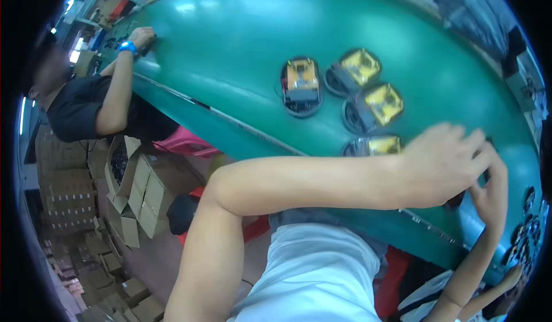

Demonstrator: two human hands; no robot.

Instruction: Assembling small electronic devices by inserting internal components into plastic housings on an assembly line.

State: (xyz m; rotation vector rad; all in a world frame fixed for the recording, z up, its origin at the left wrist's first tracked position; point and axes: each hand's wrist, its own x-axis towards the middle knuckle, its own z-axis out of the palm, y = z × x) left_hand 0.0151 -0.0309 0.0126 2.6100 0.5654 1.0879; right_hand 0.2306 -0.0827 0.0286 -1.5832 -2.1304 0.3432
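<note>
My left hand (445,164) reaches far across to the right over the green bench, its fingers bent and closed. It meets my right hand (492,191), whose fingers are curled close against it. Between and beneath the two hands, dark bits of some object show, mostly covered, so I cannot make out its kind. Close to my left forearm lies a round black unit (384,145) with a yellow top part, partly hidden by the arm. Similar round units (375,108) with yellow parts and dark blocks lie just beyond, and one with an orange-yellow part (302,86) sits farther left.
The green bench top (230,34) curves across the view. Many small black parts (524,236) lie at its right end, near another person's hand (510,277). At left, a person in a dark shirt (86,106) works at the bench. Cardboard boxes (144,195) stand on the floor.
</note>
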